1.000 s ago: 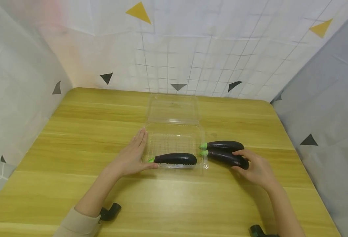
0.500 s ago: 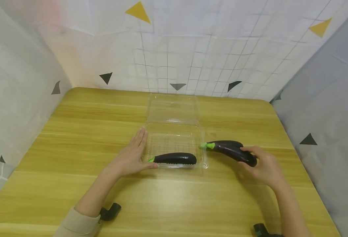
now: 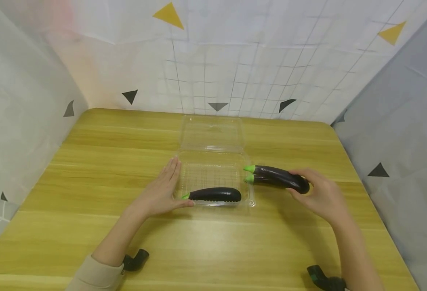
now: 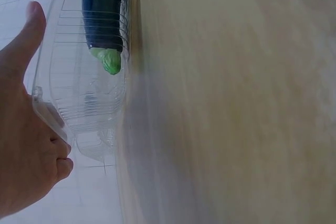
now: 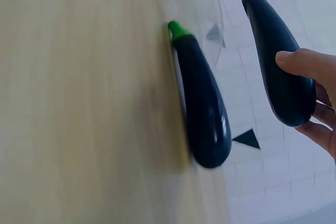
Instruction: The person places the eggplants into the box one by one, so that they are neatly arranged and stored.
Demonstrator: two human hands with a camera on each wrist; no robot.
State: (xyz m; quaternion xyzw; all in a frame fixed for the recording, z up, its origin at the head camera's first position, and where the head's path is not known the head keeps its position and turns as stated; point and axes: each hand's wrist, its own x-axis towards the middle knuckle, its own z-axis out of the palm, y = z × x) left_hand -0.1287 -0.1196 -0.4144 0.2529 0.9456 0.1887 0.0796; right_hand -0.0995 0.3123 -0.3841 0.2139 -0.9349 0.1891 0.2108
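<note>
A clear plastic clamshell container stands on the wooden table, its lid folded back toward the wall. Inside, along its front side, lies an eggplant, stem to the left. My left hand touches the container's left side with straight fingers, the thumb along the front corner. To the right, my right hand grips a second eggplant by its thick end, above the table, its green stem pointing at the container. Below it a third eggplant lies on the table, mostly covered in the head view.
A white patterned wall sheet rises behind the wooden table, with more sheets at both sides. Black wrist mounts show at both forearms, close over the table's front part.
My right hand has lifted the nearer of the two right-hand eggplants off the table and brought it over the other one. The left hand and the container have stayed in place.
</note>
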